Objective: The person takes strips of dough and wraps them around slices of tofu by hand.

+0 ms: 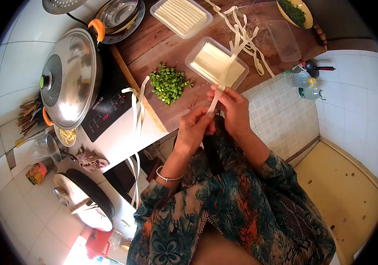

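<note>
Between my two hands runs a flat strip of white dough [229, 76], like a wide noodle, stretching up over the wooden board. My left hand [194, 129] pinches its lower end. A little higher, my right hand [234, 109] pinches the same strip between thumb and fingers. Just beyond my hands is a clear plastic container [190, 60] with pale dough slabs. Farther back, another container [159, 14] holds dough sticks in a row. Long dough strips [253, 46] lie loosely at the board's far right. More strips [139, 115] hang over its left edge. Chopped green pepper [169, 84] sits in a pile.
Left of the wooden board [153, 53] stands a lidded pan [76, 79] on an induction cooker [109, 112]. A bowl of chopped greens [296, 13] and a clear lid [283, 40] are at the right. Plastic bottles [305, 84] stand beyond the board's right edge.
</note>
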The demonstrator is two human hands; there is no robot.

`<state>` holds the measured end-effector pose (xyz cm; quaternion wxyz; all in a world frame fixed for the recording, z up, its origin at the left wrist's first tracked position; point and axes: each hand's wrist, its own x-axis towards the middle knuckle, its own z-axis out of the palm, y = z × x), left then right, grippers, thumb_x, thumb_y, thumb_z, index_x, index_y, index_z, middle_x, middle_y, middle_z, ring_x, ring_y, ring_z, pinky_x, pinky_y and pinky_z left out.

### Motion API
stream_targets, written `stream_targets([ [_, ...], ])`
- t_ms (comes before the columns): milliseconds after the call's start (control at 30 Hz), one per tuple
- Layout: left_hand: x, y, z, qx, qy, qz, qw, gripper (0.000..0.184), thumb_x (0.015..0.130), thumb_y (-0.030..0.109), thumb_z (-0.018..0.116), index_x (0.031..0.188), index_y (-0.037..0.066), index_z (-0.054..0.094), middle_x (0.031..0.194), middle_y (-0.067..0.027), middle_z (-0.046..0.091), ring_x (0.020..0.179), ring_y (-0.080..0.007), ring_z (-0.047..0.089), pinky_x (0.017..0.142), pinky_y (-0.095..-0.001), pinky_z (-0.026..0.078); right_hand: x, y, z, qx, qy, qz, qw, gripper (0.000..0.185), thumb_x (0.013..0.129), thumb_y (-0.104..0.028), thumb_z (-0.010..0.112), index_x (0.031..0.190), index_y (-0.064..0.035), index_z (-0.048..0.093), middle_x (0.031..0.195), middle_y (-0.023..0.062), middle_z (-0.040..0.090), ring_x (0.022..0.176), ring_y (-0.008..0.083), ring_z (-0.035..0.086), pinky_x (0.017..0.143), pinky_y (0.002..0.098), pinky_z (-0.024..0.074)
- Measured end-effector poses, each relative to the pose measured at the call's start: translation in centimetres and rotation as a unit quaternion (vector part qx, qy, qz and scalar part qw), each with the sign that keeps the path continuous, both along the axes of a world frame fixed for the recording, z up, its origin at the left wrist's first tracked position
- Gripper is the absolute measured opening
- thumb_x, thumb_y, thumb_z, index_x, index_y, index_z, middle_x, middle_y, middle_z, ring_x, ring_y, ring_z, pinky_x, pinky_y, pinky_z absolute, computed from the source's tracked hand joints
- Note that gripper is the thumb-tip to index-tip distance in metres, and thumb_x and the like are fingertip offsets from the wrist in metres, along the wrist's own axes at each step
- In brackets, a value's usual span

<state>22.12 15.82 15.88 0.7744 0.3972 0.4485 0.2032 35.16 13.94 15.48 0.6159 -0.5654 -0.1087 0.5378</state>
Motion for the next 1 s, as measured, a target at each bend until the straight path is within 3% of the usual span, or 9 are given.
stream_targets([
  [433,-1.9,-0.9,-1.3,0.068,0.073,-0.058,0.993,0.022,0.09,0.012,0.051,0.106,-0.001,0.058,0.061,-0.0026,0.056,0.057,-0.008,0.052,0.055,-0.0212,0.043,2.2,1.7,-0.2,0.008,0.031,-0.049,0.998,0.025,0.087,-0.016,0.057,0.103,0.0031,0.06,0.087,0.0109,0.064,0.074,0.0154,0.061,0.07,0.0245,0.05],
  [533,-2.5,-1.3,-1.9,0.072,0.082,-0.067,0.992,0.025,0.087,0.008,0.053,0.11,-0.001,0.055,0.074,-0.0063,0.059,0.067,-0.0101,0.055,0.062,-0.0226,0.046,3.1,2.3,-0.5,0.025,0.017,-0.059,0.998,0.025,0.088,-0.016,0.055,0.103,0.0037,0.059,0.085,0.0113,0.064,0.073,0.0172,0.062,0.07,0.0254,0.0509],
  [600,-2.5,-1.2,-2.2,0.356,0.185,-0.114,0.909,0.032,0.083,0.003,0.054,0.115,-0.001,0.051,0.087,-0.0091,0.058,0.078,-0.0125,0.056,0.069,-0.0241,0.046,2.5,2.0,0.0,0.03,0.014,-0.015,0.999,0.025,0.088,-0.015,0.054,0.104,0.0038,0.058,0.084,0.0112,0.064,0.074,0.0179,0.063,0.07,0.0263,0.0513],
  [667,-2.1,-0.8,-1.7,0.502,0.237,-0.108,0.824,0.04,0.08,-0.002,0.055,0.119,-0.001,0.047,0.098,-0.011,0.057,0.087,-0.0146,0.056,0.072,-0.0258,0.047,1.5,1.2,0.6,0.031,0.005,0.041,0.999,0.024,0.088,-0.013,0.054,0.104,0.0034,0.058,0.084,0.0112,0.065,0.075,0.0174,0.064,0.07,0.0263,0.0512],
  [700,-1.3,-0.1,-0.4,0.52,0.244,-0.083,0.815,0.043,0.079,-0.004,0.055,0.121,-0.001,0.046,0.103,-0.0114,0.056,0.091,-0.0155,0.056,0.073,-0.0268,0.048,0.9,0.6,1.0,0.029,-0.014,0.079,0.996,0.024,0.088,-0.01,0.053,0.107,0.0031,0.057,0.086,0.011,0.064,0.078,0.0176,0.063,0.073,0.0273,0.0516],
  [767,-0.7,0.5,0.1,0.421,0.154,-0.046,0.893,0.047,0.078,-0.007,0.055,0.124,-0.002,0.044,0.107,-0.0114,0.055,0.095,-0.0166,0.056,0.075,-0.0279,0.049,-0.4,-0.5,1.5,0.032,-0.033,0.11,0.993,0.025,0.087,-0.006,0.053,0.11,0.0027,0.056,0.088,0.0104,0.064,0.081,0.0166,0.063,0.074,0.027,0.0511],
  [833,-0.6,0.6,-0.5,0.157,-0.048,-0.018,0.986,0.047,0.079,-0.008,0.053,0.124,-0.002,0.041,0.107,-0.0103,0.055,0.094,-0.0169,0.056,0.079,-0.0281,0.048,-1.4,-1.1,1.1,0.042,-0.032,0.098,0.994,0.024,0.087,-0.007,0.054,0.109,0.0026,0.056,0.089,0.0095,0.064,0.081,0.0142,0.062,0.071,0.0242,0.0496],
  [933,-0.4,0.3,-0.4,0.082,-0.105,0.001,0.991,0.04,0.082,-0.006,0.053,0.12,-0.003,0.045,0.102,-0.0082,0.057,0.087,-0.0142,0.057,0.073,-0.0268,0.049,-1.3,-1.3,0.6,0.037,0.02,0.083,0.996,0.022,0.086,-0.007,0.055,0.106,0.002,0.056,0.089,0.0068,0.064,0.08,0.0125,0.061,0.071,0.0243,0.0495],
  [1000,-0.9,0.5,0.2,0.069,-0.033,-0.031,0.997,0.036,0.082,-0.004,0.052,0.118,-0.001,0.047,0.098,-0.0072,0.058,0.08,-0.013,0.057,0.069,-0.0256,0.048,-1.3,-1.5,0.4,0.011,0.071,0.071,0.995,0.021,0.086,-0.008,0.056,0.105,0.0018,0.057,0.088,0.0064,0.064,0.079,0.0118,0.06,0.07,0.0239,0.0492],
])
